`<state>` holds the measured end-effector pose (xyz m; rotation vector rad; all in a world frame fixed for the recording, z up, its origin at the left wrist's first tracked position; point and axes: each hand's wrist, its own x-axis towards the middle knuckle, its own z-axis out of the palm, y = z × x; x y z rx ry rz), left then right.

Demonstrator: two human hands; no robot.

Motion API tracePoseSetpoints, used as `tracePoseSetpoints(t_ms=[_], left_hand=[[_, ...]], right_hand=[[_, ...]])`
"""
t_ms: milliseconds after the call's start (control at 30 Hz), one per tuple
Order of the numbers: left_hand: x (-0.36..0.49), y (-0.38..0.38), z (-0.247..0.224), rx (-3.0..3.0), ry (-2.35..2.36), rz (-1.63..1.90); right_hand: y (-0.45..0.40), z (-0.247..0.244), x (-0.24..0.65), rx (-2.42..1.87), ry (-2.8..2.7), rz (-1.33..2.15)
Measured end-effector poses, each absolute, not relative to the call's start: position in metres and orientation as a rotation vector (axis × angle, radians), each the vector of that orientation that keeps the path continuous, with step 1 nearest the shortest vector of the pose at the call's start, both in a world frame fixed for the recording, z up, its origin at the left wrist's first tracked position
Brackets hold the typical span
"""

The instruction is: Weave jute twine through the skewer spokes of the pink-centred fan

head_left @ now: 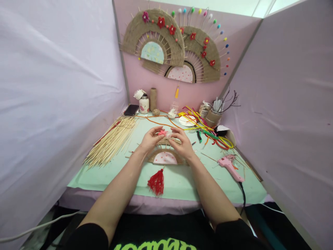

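Observation:
My left hand [152, 139] has its thumb and fingers closed on a small bright pink piece [162, 133], perhaps a flower; its exact kind is too small to tell. Beside it, my right hand [181, 141] pinches a pale, see-through bit, like clear plastic [168, 134], touching or close to the pink piece. Below both hands lies a small twine-wrapped fan [165, 158] with a pink dotted half-round centre; my hands hide part of its upper rim. From its lower edge hangs a red tassel [156, 182] on the green tabletop.
Thin wooden sticks [111, 140] are bundled at left, near a phone [131, 110]. A pink glue gun [230, 167] with a black cord lies at right, below coloured pipe cleaners [197, 121] and green-handled pliers [208, 133]. Two larger fans [158, 26] hang on the back panel.

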<state>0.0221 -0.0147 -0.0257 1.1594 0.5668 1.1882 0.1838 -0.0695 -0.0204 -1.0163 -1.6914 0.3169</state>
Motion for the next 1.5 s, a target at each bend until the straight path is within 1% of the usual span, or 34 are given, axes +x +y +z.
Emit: tracePoseSetpoints(t_ms=[167,467,533,600,667,800,967,1067,1200,1333,1500], left_hand=[[0.025,-0.017,-0.023,1.256,0.614,1.322],[0.026,-0.017,-0.028,1.553,0.692,1.4],[0.027,-0.019,-0.029,1.584,0.724,1.423],[0.028,-0.023,-0.028,1.61,0.759,1.435],[0.029,-0.027,-0.028,1.652,0.782,1.416],[0.033,-0.032,-0.029,1.729,0.751,1.36],[0.034,-0.032,-0.032,1.822,0.744,1.337],[0.034,-0.034,-0.032,1.757,0.735,1.325],[0.036,-0.032,-0.03,1.562,0.75,1.384],[0.033,-0.018,-0.031,1.159,0.754,1.463],[0.025,-0.005,-0.03,0.714,0.571,1.35]], right_hand=[[-0.064,-0.026,0.185,-1.036,-1.489,0.669],[-0.057,-0.031,0.182,-1.079,-1.345,0.824],[-0.058,-0.029,0.184,-1.165,-1.257,0.69],[-0.061,-0.026,0.185,-1.233,-1.206,0.423],[-0.064,-0.024,0.182,-1.219,-1.287,0.228],[-0.067,-0.024,0.171,-1.145,-1.604,0.117],[-0.066,-0.026,0.167,-1.178,-1.677,0.068],[-0.068,-0.025,0.168,-1.168,-1.63,0.104],[-0.071,-0.021,0.169,-1.115,-1.443,0.235],[-0.067,-0.02,0.176,-1.091,-1.205,0.347],[-0.058,-0.022,0.19,-1.113,-1.109,0.413]])
